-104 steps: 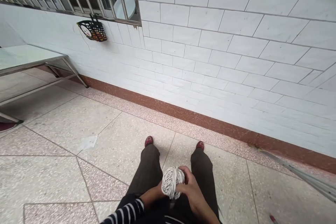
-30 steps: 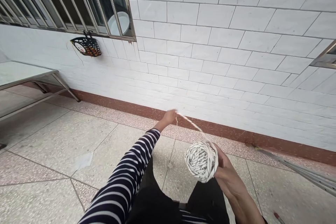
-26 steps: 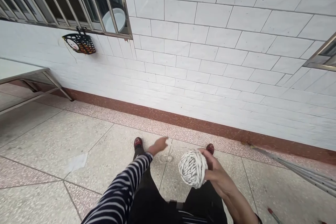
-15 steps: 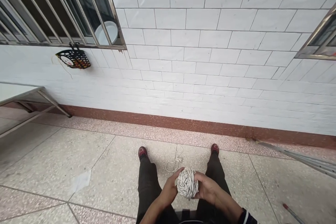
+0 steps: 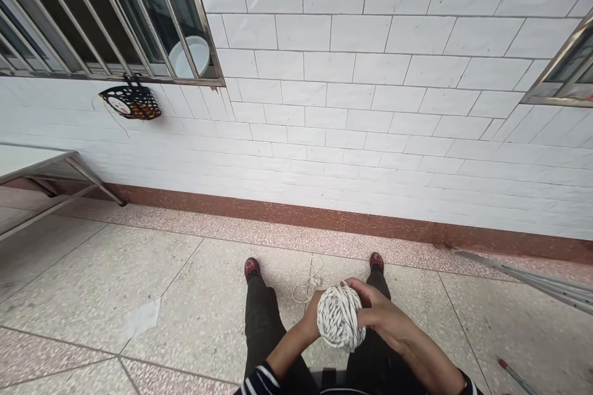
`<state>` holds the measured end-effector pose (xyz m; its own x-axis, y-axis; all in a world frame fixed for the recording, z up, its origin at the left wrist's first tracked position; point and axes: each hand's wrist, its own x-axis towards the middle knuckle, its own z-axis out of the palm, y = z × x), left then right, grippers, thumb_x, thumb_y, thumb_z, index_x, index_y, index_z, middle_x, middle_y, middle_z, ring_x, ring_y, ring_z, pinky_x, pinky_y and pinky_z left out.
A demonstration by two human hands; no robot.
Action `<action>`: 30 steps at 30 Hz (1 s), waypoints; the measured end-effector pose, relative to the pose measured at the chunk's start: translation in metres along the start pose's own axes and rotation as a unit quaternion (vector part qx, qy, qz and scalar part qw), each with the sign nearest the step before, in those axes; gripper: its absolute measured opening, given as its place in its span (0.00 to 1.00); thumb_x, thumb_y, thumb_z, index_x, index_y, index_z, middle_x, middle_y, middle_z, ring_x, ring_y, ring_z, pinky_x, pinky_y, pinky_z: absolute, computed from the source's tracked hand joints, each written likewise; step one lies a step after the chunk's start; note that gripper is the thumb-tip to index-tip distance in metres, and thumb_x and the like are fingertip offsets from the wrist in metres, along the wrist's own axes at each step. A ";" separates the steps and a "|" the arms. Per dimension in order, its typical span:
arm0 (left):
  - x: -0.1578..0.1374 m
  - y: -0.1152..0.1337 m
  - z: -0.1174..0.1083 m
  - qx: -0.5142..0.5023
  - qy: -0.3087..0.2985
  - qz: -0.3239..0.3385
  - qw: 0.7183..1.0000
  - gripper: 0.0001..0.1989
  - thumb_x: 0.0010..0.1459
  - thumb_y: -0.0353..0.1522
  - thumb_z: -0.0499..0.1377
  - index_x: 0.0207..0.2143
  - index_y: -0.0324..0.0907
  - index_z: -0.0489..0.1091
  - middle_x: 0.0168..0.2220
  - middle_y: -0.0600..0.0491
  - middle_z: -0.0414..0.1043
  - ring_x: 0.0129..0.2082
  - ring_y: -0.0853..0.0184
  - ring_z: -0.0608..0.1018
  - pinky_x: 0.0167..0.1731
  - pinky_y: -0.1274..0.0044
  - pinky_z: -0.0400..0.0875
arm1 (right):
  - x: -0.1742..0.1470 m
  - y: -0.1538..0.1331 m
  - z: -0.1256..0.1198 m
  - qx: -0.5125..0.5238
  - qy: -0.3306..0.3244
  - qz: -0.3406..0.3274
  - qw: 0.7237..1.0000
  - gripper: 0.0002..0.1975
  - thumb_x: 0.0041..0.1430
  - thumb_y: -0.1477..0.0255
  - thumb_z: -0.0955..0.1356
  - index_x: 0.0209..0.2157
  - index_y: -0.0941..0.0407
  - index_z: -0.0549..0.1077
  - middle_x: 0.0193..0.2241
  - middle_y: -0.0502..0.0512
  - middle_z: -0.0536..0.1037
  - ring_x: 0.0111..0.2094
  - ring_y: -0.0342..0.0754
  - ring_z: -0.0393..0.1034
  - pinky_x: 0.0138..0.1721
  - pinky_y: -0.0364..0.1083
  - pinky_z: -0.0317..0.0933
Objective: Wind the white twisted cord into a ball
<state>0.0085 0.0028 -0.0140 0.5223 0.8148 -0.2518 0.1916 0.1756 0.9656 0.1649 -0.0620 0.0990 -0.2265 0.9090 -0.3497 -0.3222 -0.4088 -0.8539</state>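
"What are we holding in the head view?"

"A round ball of white, dark-flecked cord (image 5: 340, 318), low in the frame, just right of centre. Our right hand (image 5: 377, 310) is clamped on it from the right, fingers bent round its upper edge and side."

"And our left hand (image 5: 309, 320)?"

"It touches the ball's left side. Its fingers are hidden behind the ball, so we cannot tell how they are set."

"What do we see on the pale speckled floor (image 5: 194, 321)?"

"A loose tangle of thin cream string (image 5: 310, 286) at lower centre, between our dark red shoes (image 5: 251, 267). A flat white sheet (image 5: 144, 318) lies at lower left, and a thin stick with a red tip (image 5: 515, 375) at lower right."

"And around us?"

"At upper left, a black perforated basket (image 5: 132, 103) hangs beneath a metal-barred window (image 5: 139, 18), with a round white basin (image 5: 191, 57) behind the bars. A white-topped metal table (image 5: 32, 160) enters at the left edge; white tiles cover the wall (image 5: 352, 99)."
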 end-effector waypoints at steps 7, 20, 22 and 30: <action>-0.019 -0.029 -0.015 0.139 0.056 0.059 0.987 0.19 0.60 0.41 0.50 0.27 0.41 0.75 0.32 0.49 0.78 0.37 0.57 0.77 0.42 0.70 0.70 | 0.012 0.011 -0.024 0.062 0.039 0.010 0.997 0.22 0.34 0.77 0.72 0.38 0.54 0.73 0.33 0.50 0.76 0.33 0.49 0.71 0.32 0.45 0.63; -0.018 -0.039 0.000 -0.046 0.025 0.006 0.999 0.21 0.55 0.47 0.53 0.24 0.39 0.70 0.20 0.50 0.74 0.26 0.62 0.77 0.37 0.70 0.70 | 0.048 -0.015 0.003 -0.044 0.057 -0.141 0.987 0.26 0.33 0.79 0.73 0.40 0.52 0.71 0.36 0.46 0.74 0.36 0.47 0.67 0.34 0.42 0.59; -0.011 -0.034 -0.014 0.001 0.086 0.037 0.996 0.20 0.55 0.46 0.54 0.24 0.39 0.72 0.25 0.48 0.77 0.32 0.60 0.77 0.41 0.70 0.70 | 0.031 -0.026 0.009 -0.044 0.002 -0.144 0.989 0.34 0.32 0.80 0.75 0.46 0.49 0.71 0.42 0.48 0.74 0.41 0.49 0.69 0.39 0.44 0.62; -0.016 -0.026 -0.017 0.237 0.045 0.050 0.969 0.15 0.62 0.33 0.49 0.27 0.40 0.72 0.27 0.54 0.76 0.30 0.67 0.76 0.37 0.77 0.68 | 0.048 -0.054 -0.012 -0.152 0.102 -0.223 0.958 0.36 0.37 0.74 0.75 0.52 0.51 0.68 0.49 0.56 0.73 0.51 0.58 0.68 0.49 0.53 0.64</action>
<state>-0.0190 -0.0052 -0.0344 0.4878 0.8630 -0.1314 0.5144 -0.1625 0.8420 0.1821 0.0046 0.1238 0.0645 0.9973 0.0339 -0.0548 0.0374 -0.9978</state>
